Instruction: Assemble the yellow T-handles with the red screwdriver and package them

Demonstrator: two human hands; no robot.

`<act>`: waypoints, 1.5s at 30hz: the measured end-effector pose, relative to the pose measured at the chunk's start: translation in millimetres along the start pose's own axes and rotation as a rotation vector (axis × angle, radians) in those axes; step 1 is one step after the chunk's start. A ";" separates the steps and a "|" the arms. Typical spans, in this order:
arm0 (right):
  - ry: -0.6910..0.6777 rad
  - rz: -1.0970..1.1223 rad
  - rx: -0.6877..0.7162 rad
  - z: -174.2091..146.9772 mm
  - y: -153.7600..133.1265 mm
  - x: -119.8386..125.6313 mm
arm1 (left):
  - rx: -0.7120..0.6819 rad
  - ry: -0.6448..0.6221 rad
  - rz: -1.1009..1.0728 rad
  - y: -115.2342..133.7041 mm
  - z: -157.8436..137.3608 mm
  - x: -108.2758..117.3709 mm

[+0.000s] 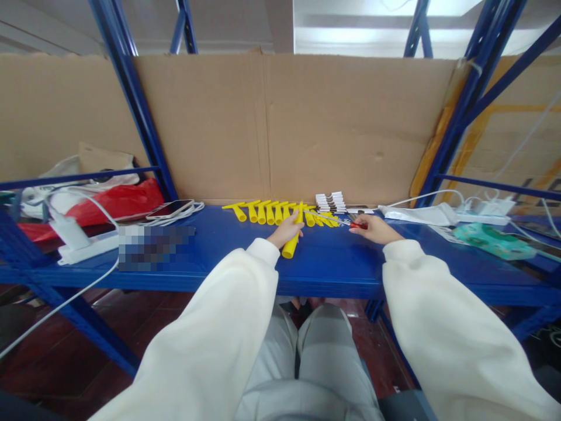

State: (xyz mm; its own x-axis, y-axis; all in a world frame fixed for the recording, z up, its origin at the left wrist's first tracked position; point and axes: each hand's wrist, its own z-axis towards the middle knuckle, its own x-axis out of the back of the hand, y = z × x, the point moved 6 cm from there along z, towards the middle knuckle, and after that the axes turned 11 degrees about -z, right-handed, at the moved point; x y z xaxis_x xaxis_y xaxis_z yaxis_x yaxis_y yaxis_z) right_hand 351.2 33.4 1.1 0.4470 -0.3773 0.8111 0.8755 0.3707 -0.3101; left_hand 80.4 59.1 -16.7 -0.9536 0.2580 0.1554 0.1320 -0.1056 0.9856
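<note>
Nearest the camera, 2 cream sleeves reach out over grey trousers to the blue shelf (228, 251). The left hand (287, 230) lies closed around a yellow tube (293, 238), which points from 6 toward 12 o'clock with its near end free on the shelf. At 3 o'clock from it, the right hand (373, 227) pinches a small red-handled tool (356, 225) (its metal tip aims toward 9 o'clock). Just beyond, a row of yellow tubes (267, 211) lies side by side. At 1 o'clock stands a stack of white pieces (331, 202); at 10 o'clock rests a phone (170, 209). A cardboard sheet (280, 128) backs everything.
</note>
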 end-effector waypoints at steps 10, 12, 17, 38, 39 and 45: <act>0.035 0.006 -0.010 0.3 4.9 2.3 | -0.076 0.030 0.010 4.7 0.3 1.7; 0.035 0.008 -0.004 0.2 3.9 2.2 | -0.099 0.030 0.006 6.4 0.3 1.8; 0.023 0.038 -0.009 -0.4 1.2 0.7 | -0.129 0.053 0.050 8.7 0.8 3.2; -0.116 -0.019 0.003 -3.7 -7.4 -3.0 | -0.111 0.049 0.076 5.9 2.2 4.8; -0.117 -0.025 -0.007 -3.5 -6.4 -3.2 | -0.113 0.049 0.080 6.1 2.0 4.8; -0.125 -0.051 -0.055 -3.3 -2.4 -3.3 | -0.132 0.056 0.071 10.1 -2.0 4.3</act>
State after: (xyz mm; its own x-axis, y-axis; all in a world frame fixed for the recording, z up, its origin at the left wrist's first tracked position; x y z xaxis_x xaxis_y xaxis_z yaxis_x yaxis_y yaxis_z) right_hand 348.2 30.9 -2.5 0.3783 -0.2844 0.8809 0.9068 0.3052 -0.2909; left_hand 77.1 57.2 -6.2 -0.9572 0.1920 0.2164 0.1662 -0.2475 0.9545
